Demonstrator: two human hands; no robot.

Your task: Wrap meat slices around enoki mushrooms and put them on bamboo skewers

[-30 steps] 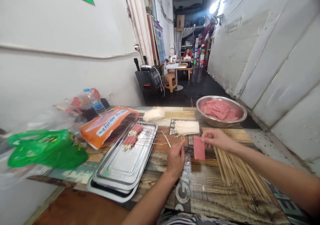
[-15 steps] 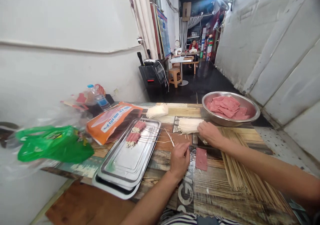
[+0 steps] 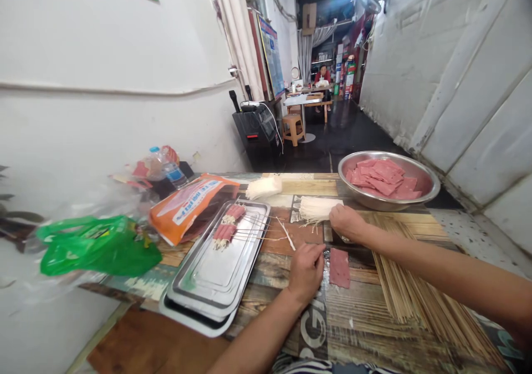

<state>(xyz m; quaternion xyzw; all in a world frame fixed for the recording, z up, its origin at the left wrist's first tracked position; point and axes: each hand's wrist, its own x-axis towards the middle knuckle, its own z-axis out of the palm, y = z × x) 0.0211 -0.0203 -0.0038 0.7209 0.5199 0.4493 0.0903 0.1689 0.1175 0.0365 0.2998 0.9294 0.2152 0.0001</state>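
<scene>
My right hand (image 3: 348, 223) is closed on the near end of a bunch of pale enoki mushrooms (image 3: 318, 210) lying on the table; its fingertips are partly hidden. Lower and to the left, my left hand (image 3: 306, 271) rests with curled fingers at the tabletop, and nothing shows in it. Just right of that hand lies a flat slice of pink ham (image 3: 339, 267). A thin loose strand of enoki (image 3: 286, 234) lies beyond my left hand. Skewered rolls of ham around enoki (image 3: 228, 225) sit on a metal tray (image 3: 208, 285), sticks pointing right.
A steel bowl (image 3: 432, 188) of ham slices stands at the back right. Bamboo skewers (image 3: 399, 285) spread under my right forearm. Another enoki bunch (image 3: 264, 187) lies at the back. An orange package (image 3: 187, 208) and green bag (image 3: 100, 246) are left. A person (image 3: 322, 76) sits far off.
The whole view has shifted slightly, so things appear a little further right. My right hand stays at the enoki, and my left hand stays beside the ham slice with little change.
</scene>
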